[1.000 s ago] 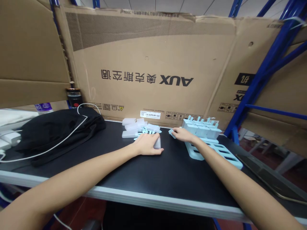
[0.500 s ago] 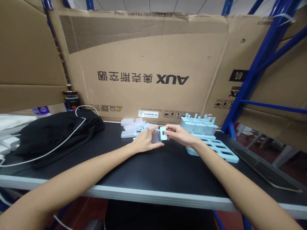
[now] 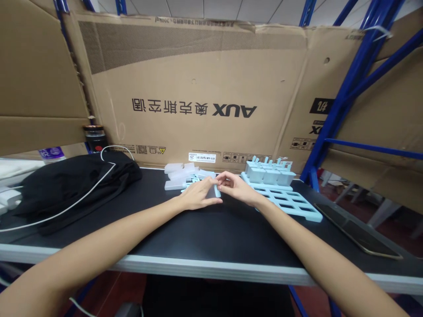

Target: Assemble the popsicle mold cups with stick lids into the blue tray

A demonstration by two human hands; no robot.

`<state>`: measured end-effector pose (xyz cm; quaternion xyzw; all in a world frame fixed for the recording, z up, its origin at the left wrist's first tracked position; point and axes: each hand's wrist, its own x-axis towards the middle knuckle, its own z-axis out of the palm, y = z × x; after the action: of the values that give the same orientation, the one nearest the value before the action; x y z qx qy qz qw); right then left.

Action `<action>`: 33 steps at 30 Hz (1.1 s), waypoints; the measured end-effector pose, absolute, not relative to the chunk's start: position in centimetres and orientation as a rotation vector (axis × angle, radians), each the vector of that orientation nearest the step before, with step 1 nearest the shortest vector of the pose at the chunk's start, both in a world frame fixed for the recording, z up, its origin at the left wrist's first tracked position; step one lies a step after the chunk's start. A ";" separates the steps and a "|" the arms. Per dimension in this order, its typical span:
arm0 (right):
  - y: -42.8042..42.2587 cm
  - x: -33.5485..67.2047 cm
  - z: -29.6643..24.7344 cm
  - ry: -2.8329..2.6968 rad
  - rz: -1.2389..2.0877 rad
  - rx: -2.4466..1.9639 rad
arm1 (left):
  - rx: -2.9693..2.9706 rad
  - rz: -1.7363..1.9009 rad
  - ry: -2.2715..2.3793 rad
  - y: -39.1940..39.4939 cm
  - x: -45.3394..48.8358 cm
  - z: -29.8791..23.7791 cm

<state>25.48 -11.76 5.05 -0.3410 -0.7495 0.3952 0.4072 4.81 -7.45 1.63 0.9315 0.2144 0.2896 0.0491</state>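
Observation:
My left hand (image 3: 198, 194) is closed around a translucent popsicle mold (image 3: 210, 193), mostly hidden by the fingers. At the mold's right end sits a light blue popsicle-stick lid (image 3: 217, 190), seen edge-on. My right hand (image 3: 238, 189) pinches this lid with thumb and fingertips, pressed against the mold. Just beyond my left hand lie several loose translucent molds (image 3: 176, 184) and light blue stick lids (image 3: 194, 179). To the right, a light blue mold rack (image 3: 299, 210) with rectangular openings carries several capped molds (image 3: 269, 175) in its back part, sticks upward.
On the left lie a black cloth bag (image 3: 82, 185) and a white cable (image 3: 82, 196). Behind them stands a dark jar (image 3: 95, 140). A phone-like dark slab (image 3: 360, 233) rests at the right. A large cardboard panel (image 3: 198, 66) and blue frame posts (image 3: 343, 97) enclose the table.
My right hand has moved left, bringing the blue lid against the mold in my left hand. The lid has turned from face-on to edge-on. The view has shifted slightly.

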 end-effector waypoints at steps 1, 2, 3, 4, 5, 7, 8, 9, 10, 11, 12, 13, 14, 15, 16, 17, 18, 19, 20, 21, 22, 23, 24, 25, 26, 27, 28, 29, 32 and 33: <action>-11.6 25.6 4.9 -1.895 0.987 -0.867 | 2.849 0.869 0.649 -7.4 4.8 1.6; -11.5 25.6 4.8 -1.895 0.980 -0.875 | 2.861 0.852 0.646 -7.4 4.7 1.7; -11.4 25.7 4.7 -1.888 0.976 -0.882 | 2.873 0.837 0.648 -7.4 4.6 1.8; -11.4 25.7 4.6 -1.877 0.975 -0.889 | 2.883 0.829 0.654 -7.4 4.5 1.9; -11.3 25.6 4.5 -1.863 0.980 -0.895 | 2.889 0.833 0.665 -7.4 4.5 2.0; -11.4 25.4 4.4 -1.829 1.016 -0.901 | 2.887 0.897 0.662 -7.3 4.3 2.5; -11.4 25.2 4.4 -1.808 1.044 -0.906 | 2.878 0.963 0.635 -7.2 4.1 2.7; -11.5 25.1 4.3 -1.789 1.071 -0.918 | 2.864 1.047 0.589 -6.9 4.0 3.0; -11.5 24.9 4.2 -1.780 1.085 -0.934 | 2.842 1.146 0.530 -6.6 3.7 3.4; -11.5 24.9 4.1 -1.790 1.069 -0.956 | 2.811 1.248 0.476 -6.3 3.5 3.7; -11.5 24.8 3.9 -1.831 1.011 -0.983 | 2.779 1.350 0.431 -5.9 3.1 4.1; -11.5 24.8 3.7 -1.903 0.909 -1.014 | 2.742 1.443 0.415 -5.5 2.7 4.4; -11.5 24.8 3.4 -2.002 0.768 -1.038 | 2.707 1.516 0.423 -5.1 2.3 4.8; -11.5 24.8 3.2 -2.108 0.602 -1.054 | 2.682 1.575 0.440 -4.8 1.9 5.0; -11.4 24.8 2.9 -2.211 0.435 -1.063 | 2.662 1.620 0.469 -4.4 1.4 5.2; -11.4 24.6 2.6 -2.302 0.284 -1.068 | 2.652 1.645 0.500 -4.1 1.0 5.4; -11.4 24.4 2.4 -2.376 0.161 -1.074 | 2.645 1.661 0.530 -3.9 0.7 5.5; -11.4 24.2 2.2 -2.435 0.068 -1.087 | 2.643 1.665 0.559 -3.6 0.4 5.5; -11.4 23.8 2.0 -2.481 -0.002 -1.112 | 2.645 1.662 0.588 -3.4 0.1 5.5; -11.3 23.5 1.8 -2.516 -0.053 -1.147 | 2.651 1.654 0.619 -3.3 -0.1 5.5; -11.3 23.1 1.8 -2.541 -0.087 -1.183 | 2.662 1.641 0.649 -3.2 -0.2 5.5; -11.2 22.8 1.7 -2.559 -0.106 -1.211 | 2.675 1.624 0.677 -3.2 -0.2 5.5; -11.1 22.6 1.7 -2.569 -0.116 -1.226 | 2.690 1.603 0.700 -3.2 -0.3 5.4; -11.1 22.5 1.8 -2.570 -0.122 -1.227 | 2.706 1.577 0.713 -3.3 -0.2 5.4; -11.0 22.5 1.8 -2.562 -0.125 -1.218 | 2.724 1.543 0.715 -3.5 -0.1 5.4; -10.9 22.7 1.9 -2.547 -0.122 -1.204 | 2.745 1.497 0.705 -3.6 0.0 5.4; -10.7 22.9 1.9 -2.529 -0.113 -1.196 | 2.769 1.435 0.683 -3.8 0.2 5.3; -10.6 23.2 2.0 -2.511 -0.096 -1.200 | 2.792 1.358 0.652 -4.1 0.4 5.2; -10.1 24.2 2.2 -2.452 -0.017 -1.285 | 2.820 1.115 0.533 -4.7 1.1 4.8; -10.0 24.5 2.3 -2.428 0.009 -1.325 | 2.813 1.057 0.498 -4.9 1.4 4.6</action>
<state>24.52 -9.99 2.28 -0.4706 -0.8624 0.0033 0.1866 1.42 -4.94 4.60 0.9224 0.1633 0.3467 0.0476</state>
